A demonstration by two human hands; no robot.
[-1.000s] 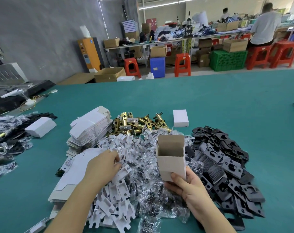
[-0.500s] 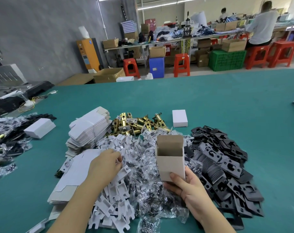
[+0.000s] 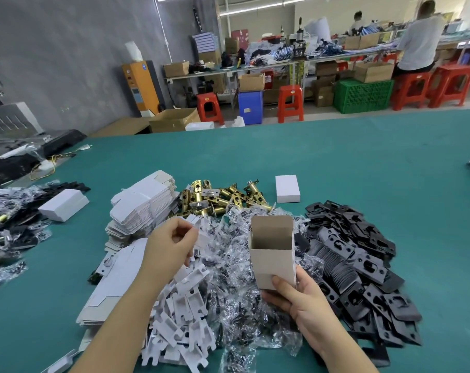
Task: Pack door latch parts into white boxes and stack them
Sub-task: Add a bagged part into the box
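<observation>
The right hand (image 3: pixel 298 297) grips the open white box (image 3: pixel 272 254) upright above the bagged parts (image 3: pixel 228 267), while the left hand (image 3: pixel 172 246) pinches a white insert (image 3: pixel 198 232); held only at its base, the box could tip or crush during loading.

On the counter (image 3: pixel 336 162), a heap of bagged screws (image 3: pixel 228 265) lies in the middle, with card inserts (image 3: pixel 185 319) on its left and a pile of strike plates (image 3: pixel 363 265) on its right. Behind the heap sit the latch bolts (image 3: pixel 215 197), flanked by a stack of flat box blanks (image 3: pixel 142 208) to the left and a closed box (image 3: pixel 287 189) to the right. Another closed box (image 3: pixel 63 204) rests far left among more bags (image 3: pixel 10 224). An open box (image 3: pixel 272 251) stands upright above the heap.
</observation>
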